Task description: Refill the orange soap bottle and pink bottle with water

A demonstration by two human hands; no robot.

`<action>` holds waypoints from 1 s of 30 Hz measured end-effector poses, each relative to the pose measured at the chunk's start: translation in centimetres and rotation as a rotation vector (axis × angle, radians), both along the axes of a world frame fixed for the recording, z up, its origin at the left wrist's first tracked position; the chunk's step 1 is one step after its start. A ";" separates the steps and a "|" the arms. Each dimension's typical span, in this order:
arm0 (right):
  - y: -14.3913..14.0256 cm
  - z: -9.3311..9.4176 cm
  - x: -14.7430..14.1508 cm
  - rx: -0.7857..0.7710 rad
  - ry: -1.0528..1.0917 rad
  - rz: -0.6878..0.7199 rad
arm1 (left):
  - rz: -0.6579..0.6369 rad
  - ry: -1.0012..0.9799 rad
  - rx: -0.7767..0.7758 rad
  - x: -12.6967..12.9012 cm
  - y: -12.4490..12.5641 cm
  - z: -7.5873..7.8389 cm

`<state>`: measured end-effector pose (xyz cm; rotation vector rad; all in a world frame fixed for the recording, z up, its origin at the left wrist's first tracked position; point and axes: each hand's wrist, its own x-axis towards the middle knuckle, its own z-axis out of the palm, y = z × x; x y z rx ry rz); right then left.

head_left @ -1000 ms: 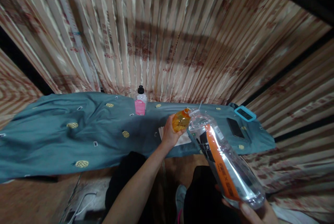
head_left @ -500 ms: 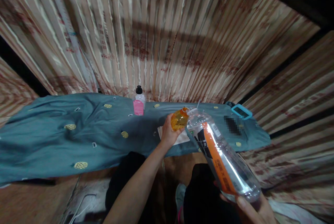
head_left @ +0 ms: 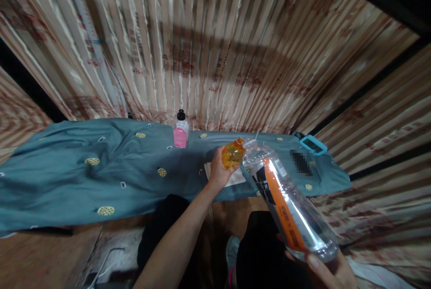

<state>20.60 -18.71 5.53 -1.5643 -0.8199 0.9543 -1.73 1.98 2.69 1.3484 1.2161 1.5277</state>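
Note:
My left hand (head_left: pixel 219 171) is wrapped round a small amber container (head_left: pixel 233 154), see-through and tilted to the right. A large clear plastic bottle (head_left: pixel 289 203) with an orange and black label is in my right hand (head_left: pixel 328 271), gripped near its base. The bottle slants down and away, its neck meeting the mouth of the amber container. Whether liquid runs between them I cannot tell. Below the left hand lies a white cloth or paper (head_left: pixel 235 178), partly covered by the hand and bottle.
A blue-green patterned cloth (head_left: pixel 134 163) covers the long table. On it stand a pink-labelled bottle with a black cap (head_left: pixel 181 131) and a light-blue-framed device (head_left: pixel 313 144) at the right. Beside the device is a blurred-out dark item (head_left: pixel 302 163). Pleated curtains (head_left: pixel 208 55) hang behind.
The view has shifted slightly. Both hands keep their grips, and the bottle's neck stays at the amber container's mouth.

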 end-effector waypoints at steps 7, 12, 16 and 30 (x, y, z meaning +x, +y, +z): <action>0.0 -0.2 0.2 0.010 0.029 -0.004 | -0.005 -0.008 0.004 0.0 0.0 0.1; 0.0 -0.2 0.4 0.025 0.023 -0.001 | -0.009 -0.005 0.002 0.0 0.0 0.0; -0.1 -0.2 0.3 -0.017 0.021 -0.011 | -0.007 -0.010 0.003 0.0 0.1 -0.2; 0.2 0.5 -0.2 0.009 0.065 -0.010 | -0.002 -0.005 -0.019 0.0 0.0 0.1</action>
